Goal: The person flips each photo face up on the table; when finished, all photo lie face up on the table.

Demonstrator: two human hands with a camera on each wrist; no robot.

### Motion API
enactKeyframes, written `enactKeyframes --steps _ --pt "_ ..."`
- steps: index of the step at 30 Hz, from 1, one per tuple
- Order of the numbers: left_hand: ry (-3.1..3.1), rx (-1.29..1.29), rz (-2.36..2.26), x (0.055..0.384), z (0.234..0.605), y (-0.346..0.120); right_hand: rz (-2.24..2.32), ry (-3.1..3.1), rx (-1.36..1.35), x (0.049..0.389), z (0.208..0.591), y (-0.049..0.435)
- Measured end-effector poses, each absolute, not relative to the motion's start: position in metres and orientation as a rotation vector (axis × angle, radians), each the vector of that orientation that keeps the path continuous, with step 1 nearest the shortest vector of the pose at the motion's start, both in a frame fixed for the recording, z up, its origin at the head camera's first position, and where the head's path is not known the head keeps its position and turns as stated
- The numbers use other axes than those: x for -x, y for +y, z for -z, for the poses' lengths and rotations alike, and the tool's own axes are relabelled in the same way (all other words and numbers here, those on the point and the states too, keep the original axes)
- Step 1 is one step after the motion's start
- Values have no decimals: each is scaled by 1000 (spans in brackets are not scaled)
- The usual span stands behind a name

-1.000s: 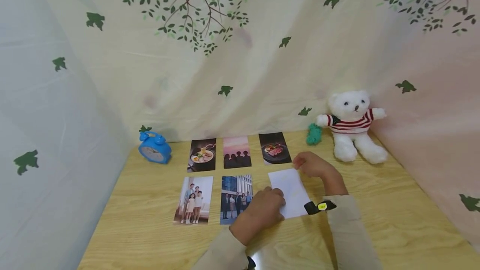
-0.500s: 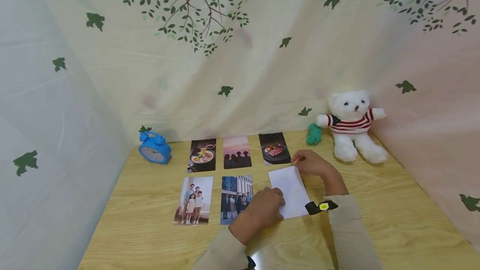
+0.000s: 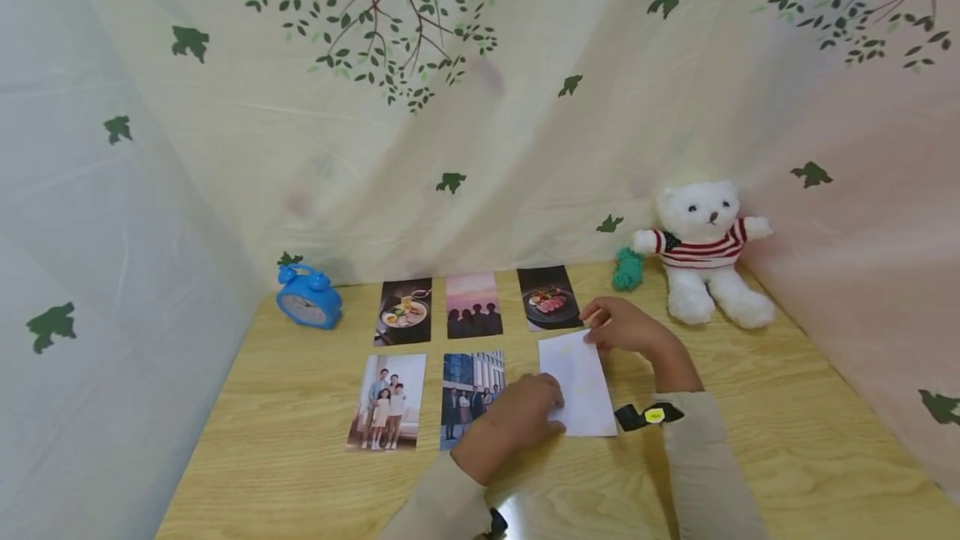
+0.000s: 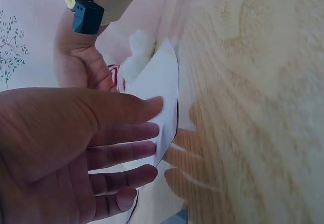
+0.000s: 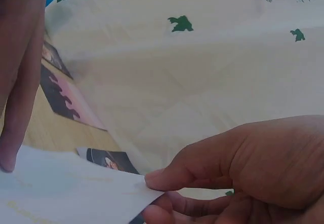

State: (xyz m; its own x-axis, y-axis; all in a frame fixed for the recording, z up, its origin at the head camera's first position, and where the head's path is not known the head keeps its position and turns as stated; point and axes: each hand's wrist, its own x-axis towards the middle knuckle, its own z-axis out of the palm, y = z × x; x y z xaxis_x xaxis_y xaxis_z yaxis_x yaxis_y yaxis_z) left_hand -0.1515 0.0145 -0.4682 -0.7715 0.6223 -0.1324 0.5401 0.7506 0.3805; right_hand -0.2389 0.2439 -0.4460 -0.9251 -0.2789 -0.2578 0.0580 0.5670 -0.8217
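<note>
A photo card [image 3: 588, 394] shows its white back, which carries faint yellow marks, at the right end of the near row. My right hand [image 3: 633, 330] pinches its far right corner between thumb and fingers, as the right wrist view shows closely. Along the card's left side lies my left hand [image 3: 517, 415], fingertips at its edge. In the left wrist view the left fingers [image 4: 124, 153] are fairly straight and overlap the tilted card, whose edge rises off the table. The card's printed face is hidden.
Beside the left hand lies an office-group photo [image 3: 465, 398], then a family photo [image 3: 386, 402]. Behind are a noodle photo [image 3: 405, 311], a sunset photo [image 3: 474, 304] and a steak photo [image 3: 549, 298]. A blue alarm clock [image 3: 309, 298], green bundle [image 3: 627, 268] and white teddy bear [image 3: 705, 252] stand farther back.
The right hand now pinches the card's far corner and has turned the card slightly straighter. The left hand has shifted a little left, its fingers less over the card.
</note>
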Motion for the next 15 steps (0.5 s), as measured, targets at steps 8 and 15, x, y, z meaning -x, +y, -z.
enactKeyframes --steps 8,15 --pt "2704 -829 -745 154 473 20 1533 2174 306 237 440 234" --pt "2641 -696 -1024 158 467 22 1622 2105 323 235 435 221"
